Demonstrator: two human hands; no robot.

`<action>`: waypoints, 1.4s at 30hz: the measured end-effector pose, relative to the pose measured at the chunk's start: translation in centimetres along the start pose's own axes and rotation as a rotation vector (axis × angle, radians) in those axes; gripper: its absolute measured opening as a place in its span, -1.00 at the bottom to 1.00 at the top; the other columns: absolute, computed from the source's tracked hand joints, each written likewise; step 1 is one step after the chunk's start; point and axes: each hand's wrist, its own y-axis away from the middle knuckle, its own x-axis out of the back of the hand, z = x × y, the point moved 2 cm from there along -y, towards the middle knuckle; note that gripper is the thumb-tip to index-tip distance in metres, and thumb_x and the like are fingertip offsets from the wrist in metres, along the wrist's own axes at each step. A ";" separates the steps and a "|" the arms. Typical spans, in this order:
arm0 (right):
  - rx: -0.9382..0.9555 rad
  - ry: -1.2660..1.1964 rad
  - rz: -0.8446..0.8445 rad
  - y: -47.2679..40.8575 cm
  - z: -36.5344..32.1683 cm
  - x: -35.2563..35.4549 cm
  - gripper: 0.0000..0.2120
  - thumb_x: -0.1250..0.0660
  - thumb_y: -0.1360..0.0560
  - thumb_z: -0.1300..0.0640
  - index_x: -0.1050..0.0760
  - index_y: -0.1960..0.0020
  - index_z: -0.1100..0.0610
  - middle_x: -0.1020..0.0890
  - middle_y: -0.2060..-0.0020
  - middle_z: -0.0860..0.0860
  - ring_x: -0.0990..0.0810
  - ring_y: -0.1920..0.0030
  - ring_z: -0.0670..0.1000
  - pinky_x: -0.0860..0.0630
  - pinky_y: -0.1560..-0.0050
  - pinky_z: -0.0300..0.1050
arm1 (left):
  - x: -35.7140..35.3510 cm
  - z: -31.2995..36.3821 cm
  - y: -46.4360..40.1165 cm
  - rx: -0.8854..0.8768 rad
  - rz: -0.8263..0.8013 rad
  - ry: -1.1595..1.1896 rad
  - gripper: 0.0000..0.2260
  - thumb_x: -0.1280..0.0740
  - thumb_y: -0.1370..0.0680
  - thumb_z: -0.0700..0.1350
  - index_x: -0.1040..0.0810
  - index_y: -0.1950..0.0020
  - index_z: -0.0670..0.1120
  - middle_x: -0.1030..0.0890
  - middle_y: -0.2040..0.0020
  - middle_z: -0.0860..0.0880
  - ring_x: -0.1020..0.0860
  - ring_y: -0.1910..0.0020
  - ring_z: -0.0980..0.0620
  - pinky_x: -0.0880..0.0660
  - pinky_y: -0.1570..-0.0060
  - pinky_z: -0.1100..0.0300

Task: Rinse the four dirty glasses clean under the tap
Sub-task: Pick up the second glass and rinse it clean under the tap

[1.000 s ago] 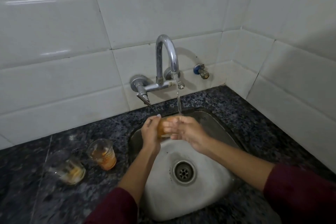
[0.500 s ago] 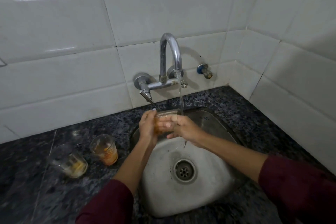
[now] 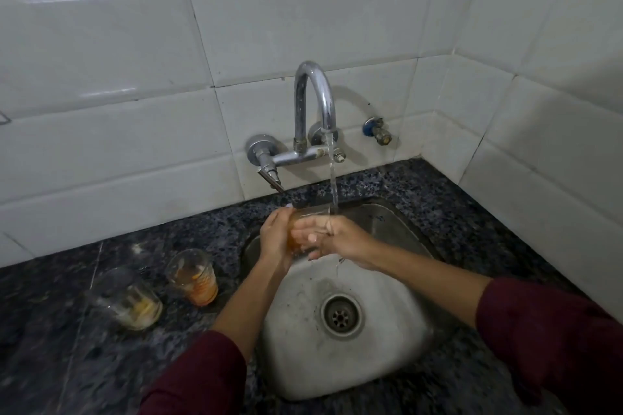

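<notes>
A clear glass [image 3: 308,214] with orange residue stands upright between both my hands over the back of the steel sink [image 3: 387,357]. My left hand [image 3: 274,241] curls round its left side. From the right, my right hand [image 3: 332,239] wraps its fingers round the glass. Water runs from the chrome tap [image 3: 315,101] and strikes my right hand beside the glass rim, then drips into the basin. Two more dirty glasses wait on the dark counter left of the sink: one orange-stained [image 3: 194,276], one with yellowish residue [image 3: 129,300].
A dark speckled stone counter [image 3: 84,357] surrounds the sink. The tap lever [image 3: 269,175] points down-left, and a small blue-capped valve [image 3: 377,131] juts from the white tiled wall. The tiled right wall closes in near the sink. The drain [image 3: 342,315] is open.
The glass has been raised and turned upright beside the stream. The water flow has grown stronger.
</notes>
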 end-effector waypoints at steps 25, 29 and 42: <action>-0.368 -0.406 0.173 4.2 7.5 -0.7 -0.93 -0.31 -0.52 0.12 -0.55 0.05 0.10 -0.56 0.28 0.00 -0.49 0.32 -0.08 -0.31 0.34 -0.20 | 2.9 -6.5 4.5 0.755 -0.563 -0.290 -0.40 -0.09 -0.57 0.27 -0.59 -0.15 -0.23 -0.63 0.14 -0.30 -0.63 0.37 -0.20 -0.62 0.38 0.03; -0.386 -0.395 0.179 4.3 7.4 -0.8 -0.85 -0.31 -0.51 0.08 -0.52 -0.03 0.12 -0.54 0.29 -0.02 -0.48 0.36 -0.11 -0.30 0.37 -0.24 | 2.7 -6.4 4.8 0.788 -0.542 -0.264 -0.41 -0.09 -0.57 0.25 -0.58 -0.13 -0.24 -0.62 0.17 -0.32 -0.61 0.43 -0.19 -0.59 0.46 0.09; -0.192 -0.139 0.225 3.1 3.5 0.5 -0.71 -0.09 -0.62 0.11 -0.58 0.07 0.10 -0.55 0.29 0.00 -0.45 0.31 -0.08 -0.34 0.35 -0.23 | 2.1 -4.8 5.1 0.626 -0.572 -0.215 -0.58 -0.29 -0.45 0.18 -0.58 -0.11 -0.11 -0.64 0.07 -0.12 -0.64 0.23 -0.08 -0.59 0.21 0.07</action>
